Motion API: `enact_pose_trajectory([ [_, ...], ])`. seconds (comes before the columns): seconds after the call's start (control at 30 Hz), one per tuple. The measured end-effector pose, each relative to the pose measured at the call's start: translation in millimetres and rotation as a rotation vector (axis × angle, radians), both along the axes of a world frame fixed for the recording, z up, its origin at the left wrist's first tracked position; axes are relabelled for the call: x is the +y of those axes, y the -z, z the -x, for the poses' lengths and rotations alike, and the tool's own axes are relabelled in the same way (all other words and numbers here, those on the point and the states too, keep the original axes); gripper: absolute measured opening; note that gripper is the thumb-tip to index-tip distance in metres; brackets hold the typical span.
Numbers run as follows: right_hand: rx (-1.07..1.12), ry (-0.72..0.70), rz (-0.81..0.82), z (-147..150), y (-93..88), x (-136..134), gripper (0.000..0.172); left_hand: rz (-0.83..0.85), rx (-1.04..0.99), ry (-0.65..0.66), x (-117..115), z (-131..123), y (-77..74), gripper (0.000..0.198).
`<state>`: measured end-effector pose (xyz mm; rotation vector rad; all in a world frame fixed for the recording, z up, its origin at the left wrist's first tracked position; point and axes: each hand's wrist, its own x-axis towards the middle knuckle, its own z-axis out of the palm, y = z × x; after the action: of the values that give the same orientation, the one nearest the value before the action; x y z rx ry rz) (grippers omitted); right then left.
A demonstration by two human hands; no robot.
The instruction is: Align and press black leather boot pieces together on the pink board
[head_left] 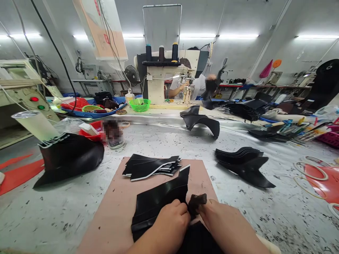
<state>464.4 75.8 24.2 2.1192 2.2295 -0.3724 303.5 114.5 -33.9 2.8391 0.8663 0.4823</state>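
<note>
My left hand (173, 220) has its fingers closed on a black leather piece (161, 197), pressing it on the pinkish-brown board (106, 211). My right hand (214, 213) is closed round a dark, blocky hammer (197, 201) right beside the left fingers; most of its handle is hidden. More black material lies under both hands at the bottom edge. Just beyond the held piece, a stack of black strips with white edges (152, 165) rests on the board. To the right of the board lies a stack of curved black leather pieces (243, 164).
Black shoe-upper pieces (69, 158) stand at the left, near a glass jar (115, 137) and a red tray (91, 130). A sewing machine (159, 81) rises behind the table, with a person beyond it. Another curved black piece (201, 121) lies before the machine. Brushes (304, 130) are at the right.
</note>
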Motion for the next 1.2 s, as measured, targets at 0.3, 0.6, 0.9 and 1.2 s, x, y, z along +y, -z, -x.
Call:
enact_pose_trajectory([
  [0.3, -0.008, 0.021, 0.027, 1.8, -3.6, -1.3, 0.026, 0.036, -0.073, -0.152, -10.6, 0.3, 6.9, 0.017],
  [0.6, 0.012, 0.001, -0.029, -0.4, 2.4, -3.7, 0.026, -0.043, -0.051, -0.05, -6.8, 2.4, 3.3, 0.016],
  [0.9, -0.014, 0.011, -0.041, 3.7, -1.7, -4.4, 0.025, -0.099, -0.073, -0.014, -7.9, 7.6, 5.3, 0.017],
  [1.2, -0.016, 0.026, -0.023, 4.7, -1.6, -4.6, 0.025, -0.113, -0.137, -0.067, -9.3, 5.6, 9.7, 0.018],
])
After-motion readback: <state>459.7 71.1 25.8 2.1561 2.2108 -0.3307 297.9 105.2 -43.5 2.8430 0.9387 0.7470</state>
